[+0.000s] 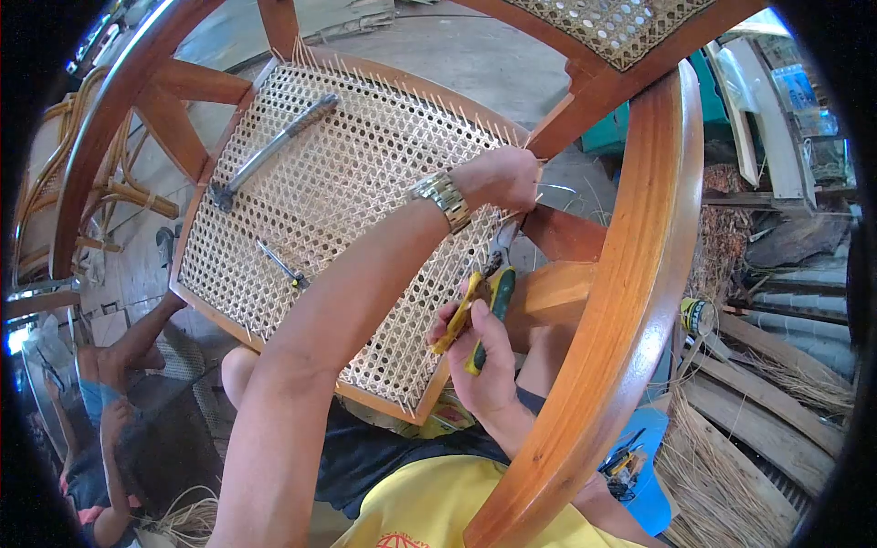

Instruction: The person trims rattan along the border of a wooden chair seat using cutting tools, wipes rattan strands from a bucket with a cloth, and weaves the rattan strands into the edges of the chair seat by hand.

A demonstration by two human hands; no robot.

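My right hand (482,365) is wrapped round pliers (498,283) with yellow and green handles. Their jaws reach the right edge of the woven cane seat (365,137), among the strand ends. My left hand (507,178), with a metal watch (441,196) on the wrist, bends down over that same edge just beyond the pliers; its fingers are hidden. Loose cane ends stick up along the seat's far edge. On the weave lie a hammer (274,151) and, closer to me, a small thin metal tool (281,265).
The chair's thick curved wooden arm (630,301) rises on my right, another (110,110) on the left. A cane backrest panel (621,27) is at the top. Cane strands (722,466) and boards (758,393) lie at right. Another person (105,429) sits at lower left.
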